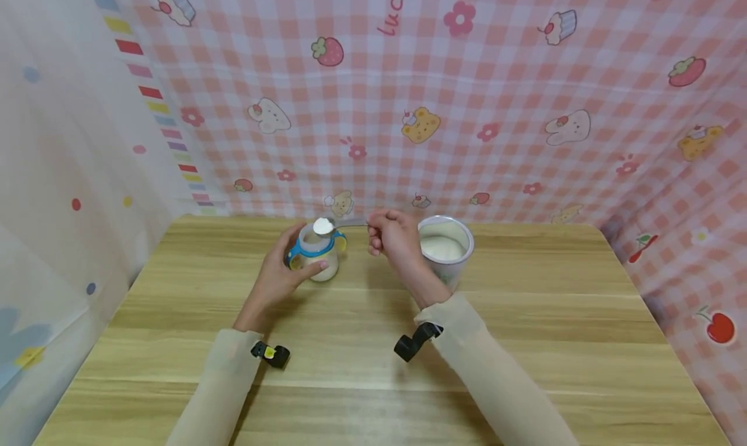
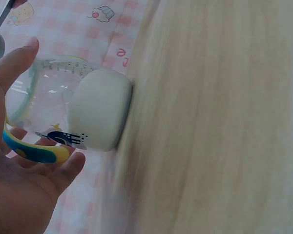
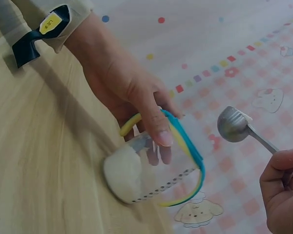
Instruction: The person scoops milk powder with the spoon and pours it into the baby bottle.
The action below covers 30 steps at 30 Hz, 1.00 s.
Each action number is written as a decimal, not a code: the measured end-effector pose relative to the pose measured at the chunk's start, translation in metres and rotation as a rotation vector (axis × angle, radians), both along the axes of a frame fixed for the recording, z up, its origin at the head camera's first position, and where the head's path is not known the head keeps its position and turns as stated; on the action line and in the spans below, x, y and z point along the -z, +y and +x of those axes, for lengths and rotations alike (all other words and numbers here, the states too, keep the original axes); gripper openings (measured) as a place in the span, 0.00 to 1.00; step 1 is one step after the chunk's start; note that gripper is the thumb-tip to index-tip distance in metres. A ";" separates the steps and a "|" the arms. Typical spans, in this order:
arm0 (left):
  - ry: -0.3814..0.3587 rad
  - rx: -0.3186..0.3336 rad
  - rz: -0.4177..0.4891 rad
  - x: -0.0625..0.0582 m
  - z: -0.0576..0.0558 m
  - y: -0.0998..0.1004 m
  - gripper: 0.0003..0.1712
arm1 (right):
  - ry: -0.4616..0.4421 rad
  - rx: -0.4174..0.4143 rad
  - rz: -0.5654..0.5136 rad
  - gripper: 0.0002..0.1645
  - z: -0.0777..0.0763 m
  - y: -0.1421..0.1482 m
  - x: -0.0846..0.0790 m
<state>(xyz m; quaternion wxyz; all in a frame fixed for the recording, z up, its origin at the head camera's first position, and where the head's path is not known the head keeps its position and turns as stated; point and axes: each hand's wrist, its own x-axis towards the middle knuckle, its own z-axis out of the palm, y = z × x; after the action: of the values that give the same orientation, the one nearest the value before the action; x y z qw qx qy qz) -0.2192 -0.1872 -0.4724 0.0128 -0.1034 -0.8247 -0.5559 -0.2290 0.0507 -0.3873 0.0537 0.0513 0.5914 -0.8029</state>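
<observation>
My left hand (image 1: 281, 269) grips a clear baby bottle (image 2: 53, 92) with a blue and yellow collar and two side handles. White contents fill its lower part, and its top is uncapped. Thumb and fingers wrap the bottle's sides in the right wrist view. My right hand (image 1: 395, 238) pinches the handle of a metal measuring spoon (image 3: 233, 125). White powder (image 1: 323, 225) is heaped in the spoon's bowl, which is level and overlaps the bottle's mouth in the head view. Beside my right wrist stands an uncovered tub (image 1: 448, 271) of white powder, partly hidden by the forearm.
The wooden table (image 1: 350, 394) extends toward me and to both sides. A pink checked cloth (image 1: 373, 109) hangs behind its far edge, with a white dotted cloth (image 1: 64, 174) at the left. Black camera straps (image 1: 419, 341) sit on both sleeved wrists.
</observation>
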 end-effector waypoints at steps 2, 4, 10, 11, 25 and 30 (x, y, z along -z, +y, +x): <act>-0.011 -0.006 -0.007 0.002 0.000 -0.001 0.49 | 0.009 -0.007 0.000 0.09 -0.002 -0.004 0.004; -0.020 -0.014 -0.018 0.004 0.000 -0.001 0.47 | 0.016 -0.015 0.008 0.10 -0.003 -0.009 0.007; -0.022 -0.023 -0.011 0.008 -0.001 -0.002 0.44 | 0.031 -0.021 0.037 0.06 -0.006 -0.018 0.013; -0.024 -0.024 -0.012 0.009 -0.002 -0.003 0.44 | 0.029 -0.020 0.046 0.05 -0.006 -0.019 0.014; -0.039 -0.019 -0.022 0.009 -0.003 -0.002 0.45 | 0.079 0.007 0.183 0.05 -0.007 -0.023 0.023; -0.043 -0.020 -0.020 0.009 -0.003 -0.003 0.44 | 0.152 0.009 0.274 0.06 -0.005 -0.024 0.027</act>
<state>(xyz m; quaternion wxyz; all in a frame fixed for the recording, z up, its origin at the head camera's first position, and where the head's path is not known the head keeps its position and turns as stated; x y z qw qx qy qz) -0.2226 -0.1901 -0.4815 -0.0006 -0.0834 -0.8313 -0.5495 -0.2336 0.0271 -0.4146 -0.0025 -0.0001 0.6977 -0.7164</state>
